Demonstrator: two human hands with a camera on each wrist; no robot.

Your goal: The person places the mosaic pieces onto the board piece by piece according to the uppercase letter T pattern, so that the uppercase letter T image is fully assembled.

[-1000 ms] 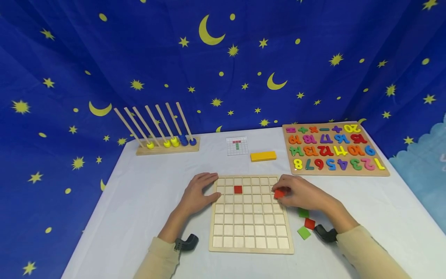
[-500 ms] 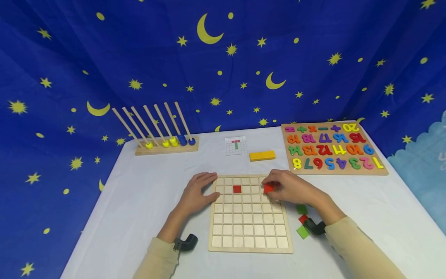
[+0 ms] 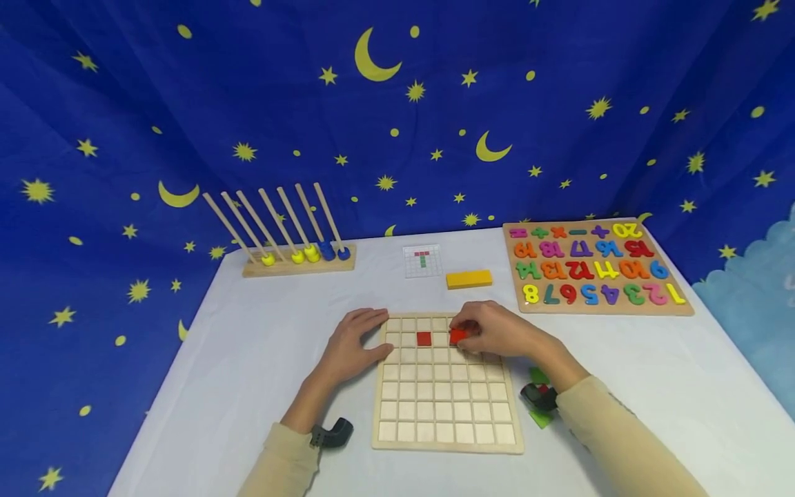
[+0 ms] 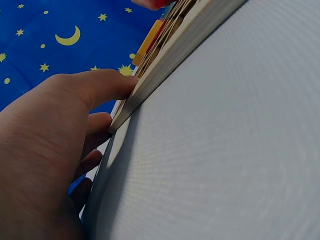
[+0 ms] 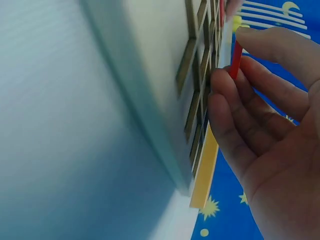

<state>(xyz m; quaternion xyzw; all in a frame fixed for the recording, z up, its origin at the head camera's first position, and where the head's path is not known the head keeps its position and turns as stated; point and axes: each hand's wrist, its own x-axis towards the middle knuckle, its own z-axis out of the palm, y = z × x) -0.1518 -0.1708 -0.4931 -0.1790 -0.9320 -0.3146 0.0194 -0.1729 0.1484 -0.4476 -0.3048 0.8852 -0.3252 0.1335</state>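
Note:
A wooden grid board [image 3: 448,447] lies on the white table, with a red square tile [image 3: 424,339] in its second row from the far side. My left hand [image 3: 352,347] rests at the board's far left corner, its thumb on the side frame, as the left wrist view also shows. Between thumb and fingers my right hand [image 3: 499,330] pinches another red square tile [image 3: 457,336], over the same row, a cell away from the first. The right wrist view shows the pinched tile [image 5: 236,61] edge-on, close over the cells.
Loose green tiles [image 3: 542,419] and a red one lie right of the board, partly hidden by the right wrist's black camera [image 3: 537,397]. Beyond stand a pattern card [image 3: 422,261], a yellow block [image 3: 468,279], a number puzzle [image 3: 605,309] and a bead rack [image 3: 298,268].
My right hand has carried the red tile leftward from the board's right edge to over the second row. The left hand stays at the corner.

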